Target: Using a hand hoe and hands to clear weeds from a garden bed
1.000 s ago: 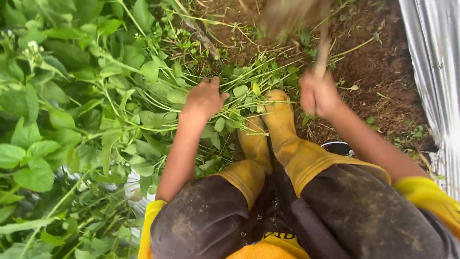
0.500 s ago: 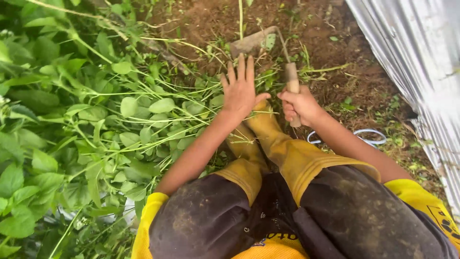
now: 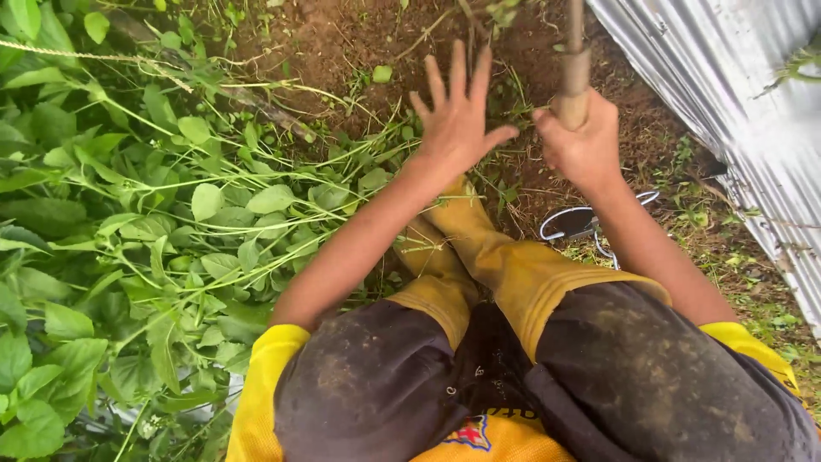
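Your boots [image 3: 479, 248] are mustard yellow, your sleeves [image 3: 256, 385] bright yellow. Leaves [image 3: 171, 222] show green, soil [image 3: 342, 43] reddish brown, the ribbed sheet [image 3: 727, 94] silver-grey.

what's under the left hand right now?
The left hand is spread open in the air above bare brown soil and thin green stems. Its palm hides the patch directly below. The right hand grips a wooden handle.

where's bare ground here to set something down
Bare soil lies ahead of the open left hand, between the leafy vines and the wooden handle gripped by the right hand. Vines crowd the left; metal sheeting closes the right.
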